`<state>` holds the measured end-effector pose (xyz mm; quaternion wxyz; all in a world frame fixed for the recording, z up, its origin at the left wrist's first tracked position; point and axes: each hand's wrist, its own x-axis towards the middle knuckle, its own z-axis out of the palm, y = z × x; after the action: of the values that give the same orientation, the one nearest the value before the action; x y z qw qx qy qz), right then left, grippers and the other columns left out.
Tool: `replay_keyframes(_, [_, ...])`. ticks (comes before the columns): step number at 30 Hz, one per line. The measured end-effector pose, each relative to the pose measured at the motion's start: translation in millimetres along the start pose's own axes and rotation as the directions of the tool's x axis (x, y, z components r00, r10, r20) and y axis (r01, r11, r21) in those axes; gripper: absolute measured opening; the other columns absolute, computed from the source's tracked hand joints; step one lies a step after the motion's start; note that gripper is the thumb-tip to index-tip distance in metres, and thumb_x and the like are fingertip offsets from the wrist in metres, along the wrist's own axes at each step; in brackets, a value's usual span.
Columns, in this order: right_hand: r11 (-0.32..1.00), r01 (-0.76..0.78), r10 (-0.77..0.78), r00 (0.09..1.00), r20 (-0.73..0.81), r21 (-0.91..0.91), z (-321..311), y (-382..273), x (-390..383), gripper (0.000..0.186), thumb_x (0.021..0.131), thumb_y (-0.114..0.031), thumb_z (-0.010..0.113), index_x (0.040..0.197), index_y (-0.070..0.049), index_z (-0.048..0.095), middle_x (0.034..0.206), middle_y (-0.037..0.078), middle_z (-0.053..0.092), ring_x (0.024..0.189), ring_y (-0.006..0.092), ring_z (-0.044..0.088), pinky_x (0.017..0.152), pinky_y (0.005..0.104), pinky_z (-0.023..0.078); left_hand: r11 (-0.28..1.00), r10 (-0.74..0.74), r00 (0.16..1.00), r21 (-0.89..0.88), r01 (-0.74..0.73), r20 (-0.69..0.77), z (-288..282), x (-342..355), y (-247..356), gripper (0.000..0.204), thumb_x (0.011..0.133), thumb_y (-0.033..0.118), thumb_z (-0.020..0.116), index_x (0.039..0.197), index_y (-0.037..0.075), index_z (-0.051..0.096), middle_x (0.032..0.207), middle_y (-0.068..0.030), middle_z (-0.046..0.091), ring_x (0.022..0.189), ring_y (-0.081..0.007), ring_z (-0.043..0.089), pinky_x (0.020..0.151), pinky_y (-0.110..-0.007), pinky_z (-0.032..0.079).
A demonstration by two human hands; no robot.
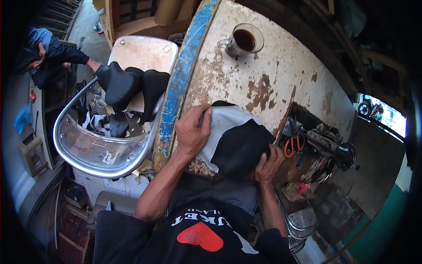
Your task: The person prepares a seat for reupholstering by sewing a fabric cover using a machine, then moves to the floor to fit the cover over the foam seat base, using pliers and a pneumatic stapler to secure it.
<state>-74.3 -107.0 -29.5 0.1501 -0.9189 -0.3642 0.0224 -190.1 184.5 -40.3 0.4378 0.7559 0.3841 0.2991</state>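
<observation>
A piece of grey and black material, likely a seat cover, lies on a worn white table with a blue edge. My left hand presses down on its grey left side and holds a thin dark tool or pen. My right hand grips the black part at its lower right edge, close to my body. My black shirt with a red heart fills the lower middle.
A glass mug of dark drink stands at the table's far side. A black sewing machine with orange-handled scissors sits at right. A metal chair at left holds black seat covers. Another person sits far left.
</observation>
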Motion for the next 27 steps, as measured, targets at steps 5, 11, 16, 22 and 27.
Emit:
replay_keyframes(5, [0.999,0.012,-0.011,1.0,0.013,-0.037,1.1,-0.1,0.6,0.041,0.1,-0.015,0.058,0.137,0.0,0.055,0.131,0.021,0.051,0.123,0.0409,0.049,0.108,0.0526,0.039,0.999,0.003,1.0,-0.044,-0.002,0.01,-1.9,1.2,0.5,0.012,0.092,0.005,0.073,0.104,0.002,0.073,0.085,-0.0153,0.07,0.071,-0.0311,0.069,0.063,-0.038,0.053])
replay_keyframes(11, [0.996,0.035,-0.034,0.999,0.007,-0.087,6.9,4.7,-3.5,0.041,0.099,-0.015,0.058,0.138,-0.001,0.054,0.131,0.02,0.051,0.122,0.0404,0.049,0.108,0.0532,0.039,0.997,-0.074,0.994,-0.003,0.074,0.082,-1.5,-2.0,-0.8,0.013,0.094,0.007,0.074,0.105,0.001,0.075,0.083,-0.015,0.072,0.071,-0.024,0.069,0.067,-0.032,0.053])
replay_keyframes(16, [0.996,0.036,-0.038,0.999,-0.021,-0.084,1.3,6.0,-0.7,0.042,0.097,-0.016,0.061,0.137,-0.003,0.056,0.131,0.019,0.052,0.121,0.0398,0.049,0.108,0.0526,0.039,0.997,-0.056,0.998,-0.048,0.058,0.043,0.2,-3.1,2.8,0.013,0.093,0.005,0.075,0.105,0.001,0.076,0.078,-0.0129,0.069,0.062,-0.0209,0.062,0.058,-0.032,0.048])
replay_keyframes(22, [0.999,-0.002,0.002,1.0,-0.002,-0.038,0.3,1.9,7.2,0.043,0.096,-0.016,0.064,0.136,-0.004,0.059,0.131,0.017,0.053,0.12,0.0379,0.052,0.105,0.0509,0.042,0.994,-0.108,0.993,0.01,0.107,0.055,0.6,-4.3,-0.6,0.013,0.093,0.006,0.074,0.105,0.0,0.076,0.083,-0.0144,0.072,0.068,-0.021,0.067,0.063,-0.031,0.051])
replay_keyframes(27, [0.999,0.008,-0.011,0.997,-0.071,-0.034,-1.5,3.2,0.7,0.039,0.096,-0.018,0.065,0.133,-0.005,0.063,0.13,0.017,0.056,0.117,0.038,0.056,0.101,0.0505,0.046,0.994,-0.075,0.996,0.081,0.07,0.052,4.9,-3.6,2.0,0.014,0.094,0.007,0.074,0.106,0.0,0.075,0.086,-0.015,0.072,0.072,-0.024,0.069,0.067,-0.032,0.052])
